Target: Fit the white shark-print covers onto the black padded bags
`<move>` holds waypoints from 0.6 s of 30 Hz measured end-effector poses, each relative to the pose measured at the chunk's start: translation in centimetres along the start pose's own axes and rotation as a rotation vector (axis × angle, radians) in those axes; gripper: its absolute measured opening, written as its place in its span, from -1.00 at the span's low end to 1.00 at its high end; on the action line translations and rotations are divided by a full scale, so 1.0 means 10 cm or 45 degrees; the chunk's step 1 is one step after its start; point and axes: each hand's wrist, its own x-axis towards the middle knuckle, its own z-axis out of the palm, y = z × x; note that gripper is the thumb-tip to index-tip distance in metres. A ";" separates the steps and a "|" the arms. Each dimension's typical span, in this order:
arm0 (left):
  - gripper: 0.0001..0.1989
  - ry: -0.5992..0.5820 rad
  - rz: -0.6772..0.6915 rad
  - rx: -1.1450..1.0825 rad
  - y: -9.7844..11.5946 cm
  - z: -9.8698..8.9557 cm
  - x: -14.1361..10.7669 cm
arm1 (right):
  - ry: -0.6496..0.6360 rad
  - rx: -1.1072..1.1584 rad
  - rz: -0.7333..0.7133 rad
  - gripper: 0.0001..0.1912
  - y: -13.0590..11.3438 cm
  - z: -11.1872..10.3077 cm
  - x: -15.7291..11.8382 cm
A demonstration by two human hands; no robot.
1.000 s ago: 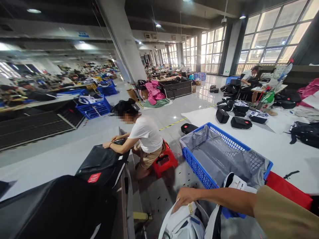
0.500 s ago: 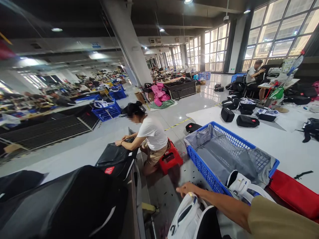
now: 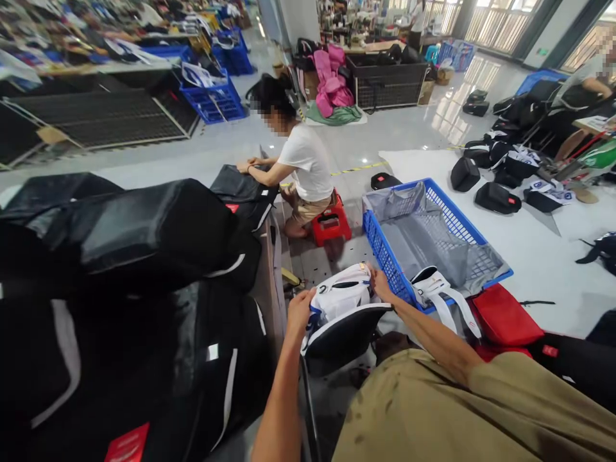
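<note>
the left hand's [image 3: 299, 311] fingers are pinched on the left edge of a white backpack [image 3: 341, 296]; the right hand's [image 3: 380, 284] fingers bend round its right end, their tips partly hidden. the backpack lies between the two hands, touching both, its long axis running crosswise from the left fingers to the right and tilting slightly away from the wearer at the right end. both hands thus bear on opposite ends; the right is the nearer to the blue basket [image 3: 385, 258]. a black padded panel [image 3: 345, 340] with a white border extends from the backpack toward the wearer, below the line of the fingers. beyond the right forearm, a second white bag [image 3: 436, 287] rests against the basket's near side, straps hanging down, with a red bag [image 3: 507, 314] just beside it. to the left, well clear of the fingers, black bags [image 3: 158, 224] are heaped. farther out, a co-worker [image 3: 308, 163] sits on a red stool [image 3: 333, 223], hands on another black bag [image 3: 240, 189].
</note>
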 end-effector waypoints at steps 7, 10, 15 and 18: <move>-0.47 -0.059 -0.117 -0.216 -0.35 -0.57 -0.30 | -0.556 -0.019 -0.166 -0.20 -0.54 -0.46 -0.20; -0.58 0.030 -0.247 -0.317 -0.64 -0.72 -0.23 | -0.697 -0.257 -0.215 -0.18 -0.76 -0.29 0.10; -0.57 0.209 -0.337 -0.374 -0.94 -0.70 0.04 | -0.457 -0.626 -0.166 -0.21 -0.70 0.33 0.69; -0.64 0.281 -0.330 -0.358 -0.99 -0.69 0.05 | -0.429 -0.589 -0.128 -0.13 -0.59 0.49 0.76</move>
